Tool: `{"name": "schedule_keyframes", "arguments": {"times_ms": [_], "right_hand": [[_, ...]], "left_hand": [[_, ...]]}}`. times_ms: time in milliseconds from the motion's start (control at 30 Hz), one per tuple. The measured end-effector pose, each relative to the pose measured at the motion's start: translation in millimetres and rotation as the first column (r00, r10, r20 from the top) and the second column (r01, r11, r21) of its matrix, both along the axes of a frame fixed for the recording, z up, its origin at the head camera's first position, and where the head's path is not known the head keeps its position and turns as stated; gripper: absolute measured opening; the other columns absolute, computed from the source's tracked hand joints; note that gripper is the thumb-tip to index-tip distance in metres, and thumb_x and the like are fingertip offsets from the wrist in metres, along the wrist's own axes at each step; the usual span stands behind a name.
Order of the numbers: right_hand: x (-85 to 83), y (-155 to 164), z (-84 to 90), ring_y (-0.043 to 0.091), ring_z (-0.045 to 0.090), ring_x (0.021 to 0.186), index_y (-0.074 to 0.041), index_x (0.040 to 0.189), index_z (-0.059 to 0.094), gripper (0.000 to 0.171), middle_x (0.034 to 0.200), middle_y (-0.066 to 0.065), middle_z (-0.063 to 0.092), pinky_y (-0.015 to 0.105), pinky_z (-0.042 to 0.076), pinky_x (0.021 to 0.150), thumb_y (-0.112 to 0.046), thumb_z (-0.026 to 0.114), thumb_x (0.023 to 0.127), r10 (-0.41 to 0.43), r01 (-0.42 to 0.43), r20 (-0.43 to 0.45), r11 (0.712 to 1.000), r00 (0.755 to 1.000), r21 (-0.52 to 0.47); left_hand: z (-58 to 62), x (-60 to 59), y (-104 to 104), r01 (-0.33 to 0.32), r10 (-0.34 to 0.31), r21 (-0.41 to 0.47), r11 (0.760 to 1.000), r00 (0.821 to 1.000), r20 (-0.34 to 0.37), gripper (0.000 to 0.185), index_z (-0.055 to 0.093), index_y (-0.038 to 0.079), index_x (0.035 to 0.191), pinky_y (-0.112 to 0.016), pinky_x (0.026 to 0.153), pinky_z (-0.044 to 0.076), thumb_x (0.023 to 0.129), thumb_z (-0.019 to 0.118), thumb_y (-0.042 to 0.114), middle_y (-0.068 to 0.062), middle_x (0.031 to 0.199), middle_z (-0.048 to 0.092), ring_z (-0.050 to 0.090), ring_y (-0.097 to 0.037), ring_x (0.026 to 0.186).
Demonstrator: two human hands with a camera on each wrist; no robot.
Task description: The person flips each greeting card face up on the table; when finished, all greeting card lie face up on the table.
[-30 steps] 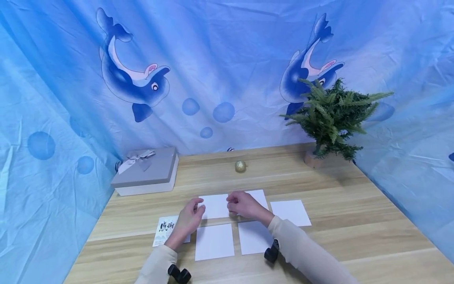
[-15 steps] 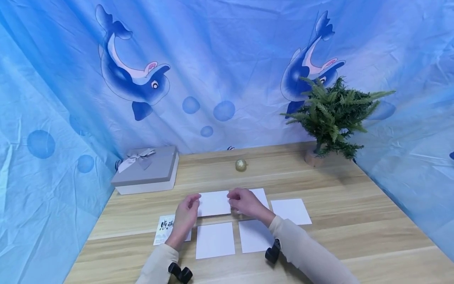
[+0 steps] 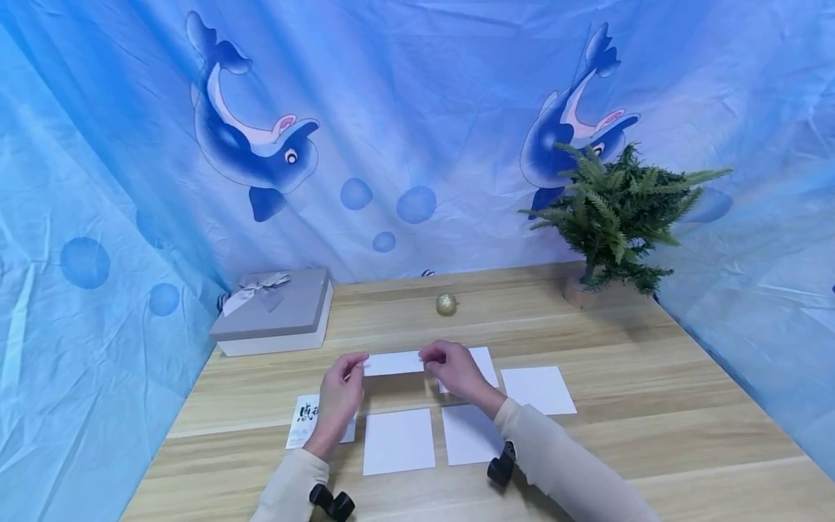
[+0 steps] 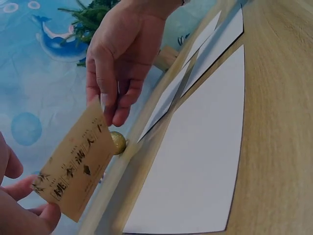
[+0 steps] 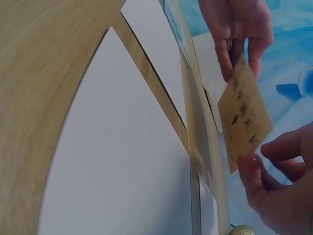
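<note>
Seen from the head camera, a person's left hand point(image 3: 341, 397) and right hand point(image 3: 454, 368) pinched the two short ends of a lifted card point(image 3: 393, 362), its white face up, above a wooden table point(image 3: 652, 435). The card hung clear of the tabletop, over the gap between a printed card point(image 3: 303, 420) and four white sheets: two near the sleeves point(image 3: 399, 440) point(image 3: 471, 433) and two farther back point(image 3: 486, 362) point(image 3: 538, 389). A grey gift box point(image 3: 277, 313) with a ribbon stood at the table's left rear, a gold glitter ball point(image 3: 446, 304) sat behind the card, and a small potted fern point(image 3: 616, 217) stood at the right rear before a blue dolphin-print cloth point(image 3: 417, 130).

From the left wrist, the card point(image 4: 76, 169) showed a tan underside with dark characters. The left hand point(image 4: 19, 210) held its near end between curled fingers and thumb, while the right hand point(image 4: 122, 58) nipped the far end with fingertips pointing down, other fingers loosely bent. The gold ball point(image 4: 117, 142) peeked out beyond the card, and a white sheet point(image 4: 200, 161) lay flat below.

From the right wrist, the right hand point(image 5: 279, 186) gripped the card's point(image 5: 244, 122) lower end with thumb and bent fingers; the left hand point(image 5: 237, 32) pinched the upper end. White sheets point(image 5: 122, 161) lay on the table beneath.
</note>
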State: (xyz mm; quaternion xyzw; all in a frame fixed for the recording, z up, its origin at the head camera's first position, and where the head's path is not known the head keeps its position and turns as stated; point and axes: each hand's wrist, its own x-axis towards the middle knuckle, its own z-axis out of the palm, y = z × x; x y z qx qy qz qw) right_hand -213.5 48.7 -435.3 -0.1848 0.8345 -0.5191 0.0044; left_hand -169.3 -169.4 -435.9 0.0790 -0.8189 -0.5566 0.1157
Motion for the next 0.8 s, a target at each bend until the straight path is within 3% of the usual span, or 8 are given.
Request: {"name": "schedule_keyframes", "arguments": {"times_ms": [267,367,600,800], "right_hand": [[-1.8,-3,0.1,0.014,0.063,0.082,-0.006,0.095,0.07,0.01,0.087,0.002,0.069,0.03,0.055,0.074,-0.001,0.066,0.088,-0.074,0.074,-0.021,0.997,0.997,-0.022],[-2.6,-4,-0.6,0.012,0.061,0.078,-0.006,0.094,0.069,0.006,0.084,0.001,0.067,0.027,0.053,0.07,-0.004,0.066,0.089,-0.104,0.104,-0.017,0.994,0.994,-0.032],[-6.9,-7,-1.7,0.012,0.061,0.07,-0.004,0.094,0.067,0.007,0.079,0.003,0.065,0.025,0.051,0.062,-0.004,0.067,0.087,-0.17,0.169,-0.012,0.983,0.985,-0.067],[-8.6,-9,-4.1,0.013,0.057,0.069,-0.005,0.092,0.066,0.006,0.078,0.002,0.063,0.025,0.05,0.06,-0.005,0.068,0.086,-0.181,0.181,0.011,0.982,0.983,-0.044]], "left_hand": [[1.3,1.5,-3,0.011,-0.002,0.119,0.993,0.997,-0.074,0.026,0.061,-0.001,0.119,-0.018,0.091,0.049,0.098,0.046,0.003,-0.018,0.121,0.064,0.062,-0.028,0.113],[2.9,3.7,-3,0.016,-0.004,0.148,0.989,0.997,-0.078,0.026,0.06,0.0,0.12,-0.017,0.092,0.05,0.098,0.046,0.002,-0.018,0.121,0.064,0.062,-0.028,0.112],[5.4,9.6,-3,0.031,-0.022,0.152,0.988,0.998,-0.064,0.029,0.059,0.0,0.124,-0.03,0.096,0.053,0.099,0.045,0.004,-0.019,0.12,0.065,0.063,-0.03,0.111],[2.7,11.0,-6,0.019,-0.013,0.131,0.991,0.999,-0.044,0.031,0.059,0.002,0.127,-0.028,0.095,0.053,0.099,0.044,0.005,-0.016,0.121,0.065,0.064,-0.027,0.111]]}}
